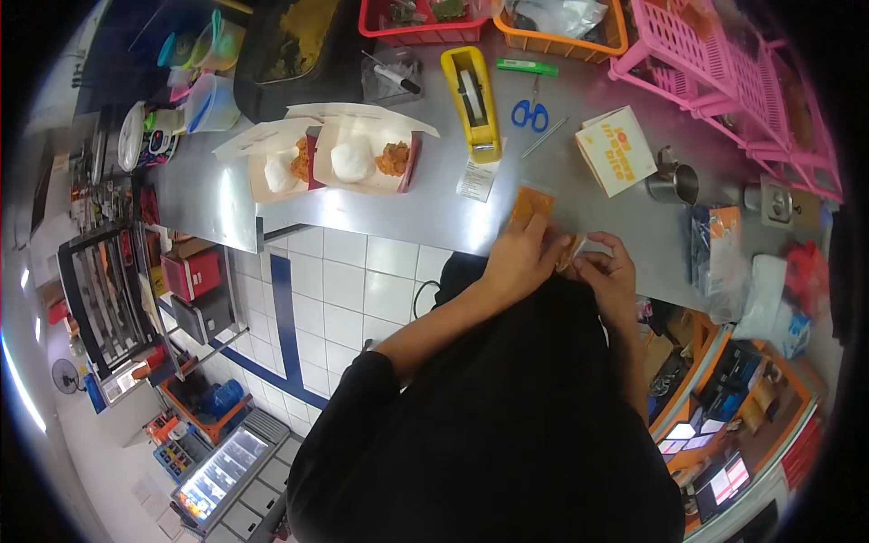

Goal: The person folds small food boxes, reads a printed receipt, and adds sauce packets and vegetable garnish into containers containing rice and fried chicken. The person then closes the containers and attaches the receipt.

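At the front edge of the steel counter, my left hand (pixel 522 261) is closed, its fingers over the lower end of a flat orange sauce packet (pixel 531 204). Close beside it, my right hand (pixel 608 274) pinches a small clear plastic packet (pixel 574 252), and my left thumb comes right up to this packet. What lies inside the clear packet is too small to make out. Two open food boxes stand to the left: one box (pixel 398 184) and its neighbour (pixel 268 192) each hold white rice and brown fried pieces.
A yellow tape dispenser (pixel 475 127) stands by a printed receipt (pixel 476 181). Blue-handled scissors (pixel 530 115), a closed printed box (pixel 616 151) and a metal cup (pixel 674 183) lie to the right. Pink racks (pixel 724 72) and red (pixel 424 34) and orange baskets (pixel 561 43) line the back.
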The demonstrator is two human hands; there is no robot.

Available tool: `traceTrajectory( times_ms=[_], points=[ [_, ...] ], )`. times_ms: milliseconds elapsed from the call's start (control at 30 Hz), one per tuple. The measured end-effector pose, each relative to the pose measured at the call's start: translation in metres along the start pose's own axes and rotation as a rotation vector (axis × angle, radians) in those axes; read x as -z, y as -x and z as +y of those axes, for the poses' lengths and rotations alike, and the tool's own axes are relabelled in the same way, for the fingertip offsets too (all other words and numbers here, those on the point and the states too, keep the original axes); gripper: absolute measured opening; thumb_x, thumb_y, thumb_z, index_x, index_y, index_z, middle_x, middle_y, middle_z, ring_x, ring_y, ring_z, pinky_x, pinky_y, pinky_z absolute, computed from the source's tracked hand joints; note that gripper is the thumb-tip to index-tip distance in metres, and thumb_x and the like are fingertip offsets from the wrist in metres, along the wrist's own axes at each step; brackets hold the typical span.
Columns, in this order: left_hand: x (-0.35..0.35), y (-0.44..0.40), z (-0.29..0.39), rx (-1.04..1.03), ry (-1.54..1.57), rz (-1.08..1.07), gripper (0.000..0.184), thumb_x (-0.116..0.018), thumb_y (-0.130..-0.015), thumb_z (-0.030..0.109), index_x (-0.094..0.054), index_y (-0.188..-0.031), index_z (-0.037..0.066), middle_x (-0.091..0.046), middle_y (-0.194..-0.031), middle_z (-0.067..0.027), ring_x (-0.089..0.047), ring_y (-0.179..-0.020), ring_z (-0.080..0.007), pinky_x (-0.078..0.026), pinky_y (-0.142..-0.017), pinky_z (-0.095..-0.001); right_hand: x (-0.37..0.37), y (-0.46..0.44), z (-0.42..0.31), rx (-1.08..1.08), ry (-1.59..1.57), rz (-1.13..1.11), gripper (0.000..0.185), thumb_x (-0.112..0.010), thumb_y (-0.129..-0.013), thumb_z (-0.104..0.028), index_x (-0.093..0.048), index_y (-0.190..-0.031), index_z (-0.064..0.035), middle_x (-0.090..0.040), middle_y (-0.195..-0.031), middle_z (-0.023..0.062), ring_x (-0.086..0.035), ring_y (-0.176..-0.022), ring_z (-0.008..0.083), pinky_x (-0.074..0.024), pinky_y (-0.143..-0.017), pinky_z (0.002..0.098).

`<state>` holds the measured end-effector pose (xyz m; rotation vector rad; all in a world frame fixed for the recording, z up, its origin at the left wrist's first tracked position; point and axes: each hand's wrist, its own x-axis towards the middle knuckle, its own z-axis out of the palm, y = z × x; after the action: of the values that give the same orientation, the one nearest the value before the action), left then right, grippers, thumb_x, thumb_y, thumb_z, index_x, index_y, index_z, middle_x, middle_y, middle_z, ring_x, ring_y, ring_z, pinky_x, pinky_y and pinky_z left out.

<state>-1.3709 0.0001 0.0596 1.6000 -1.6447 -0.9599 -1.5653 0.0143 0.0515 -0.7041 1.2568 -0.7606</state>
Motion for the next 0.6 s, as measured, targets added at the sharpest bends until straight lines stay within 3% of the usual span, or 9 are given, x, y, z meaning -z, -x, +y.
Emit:
traceTrajectory(
  times_ms=[33, 100, 333, 400, 533, 600],
  points=[
    [-0.002, 0.001, -0.001, 0.000, 0.008, -0.005, 0.027, -0.070, -0.094, 0.025, -0.066, -0.092, -0.002, -0.070, -0.081, -0.0170, -0.070, -0.077, -0.0351, -0.055, -0.068, -0.0454, 0.000, -0.003, 0.005, 0.030, 0.000, -0.004, 0.045, -0.068, -0.090, 0.004, -0.049, -0.130, -0.0001, -0.072, -0.095, 0.0138, -0.069, -0.086, 0.0161, -0.0580, -0.078, 0.0295],
    [-0.008, 0.006, -0.009, 0.278, 0.442, -0.313, 0.029, -0.072, -0.093, 0.026, -0.067, -0.093, -0.003, -0.072, -0.077, -0.0155, -0.073, -0.072, -0.0282, -0.056, -0.067, -0.0398, -0.003, -0.005, 0.012, 0.042, 0.012, -0.010, 0.045, -0.068, -0.089, 0.005, -0.047, -0.129, -0.0009, -0.071, -0.096, 0.0146, -0.069, -0.085, 0.0163, -0.0578, -0.077, 0.0294],
    [-0.015, 0.006, -0.026, 0.269, 0.381, -0.435, 0.029, -0.069, -0.095, 0.024, -0.069, -0.090, -0.005, -0.074, -0.077, -0.0137, -0.074, -0.074, -0.0208, -0.058, -0.068, -0.0323, 0.000, -0.007, 0.019, -0.049, 0.061, -0.047, 0.045, -0.069, -0.087, 0.005, -0.048, -0.126, -0.0020, -0.070, -0.095, 0.0132, -0.068, -0.083, 0.0156, -0.0571, -0.076, 0.0286],
    [-0.014, 0.004, -0.031, 0.451, 0.669, -0.494, 0.027, -0.067, -0.096, 0.021, -0.070, -0.088, -0.005, -0.074, -0.078, -0.0121, -0.074, -0.074, -0.0181, -0.058, -0.067, -0.0299, 0.001, -0.007, 0.010, -0.095, 0.064, -0.058, 0.044, -0.070, -0.087, 0.004, -0.050, -0.125, -0.0019, -0.070, -0.095, 0.0122, -0.068, -0.083, 0.0154, -0.0566, -0.076, 0.0284],
    [-0.001, 0.001, -0.021, 0.636, 0.790, -0.564, 0.025, -0.065, -0.096, 0.018, -0.071, -0.087, -0.005, -0.074, -0.077, -0.0105, -0.073, -0.073, -0.0157, -0.059, -0.067, -0.0291, 0.003, -0.006, 0.004, -0.188, -0.043, -0.154, 0.038, -0.072, -0.088, 0.001, -0.055, -0.122, -0.0014, -0.069, -0.093, 0.0096, -0.066, -0.081, 0.0143, -0.0552, -0.076, 0.0282],
    [0.000, 0.001, -0.023, 0.448, 0.588, -0.548, 0.024, -0.067, -0.093, 0.020, -0.071, -0.084, -0.002, -0.073, -0.074, -0.0127, -0.073, -0.067, -0.0210, -0.059, -0.064, -0.0338, 0.002, -0.005, 0.007, -0.183, -0.066, -0.152, 0.035, -0.071, -0.089, 0.000, -0.056, -0.121, -0.0013, -0.069, -0.092, 0.0084, -0.066, -0.080, 0.0138, -0.0549, -0.076, 0.0279]
  ],
)
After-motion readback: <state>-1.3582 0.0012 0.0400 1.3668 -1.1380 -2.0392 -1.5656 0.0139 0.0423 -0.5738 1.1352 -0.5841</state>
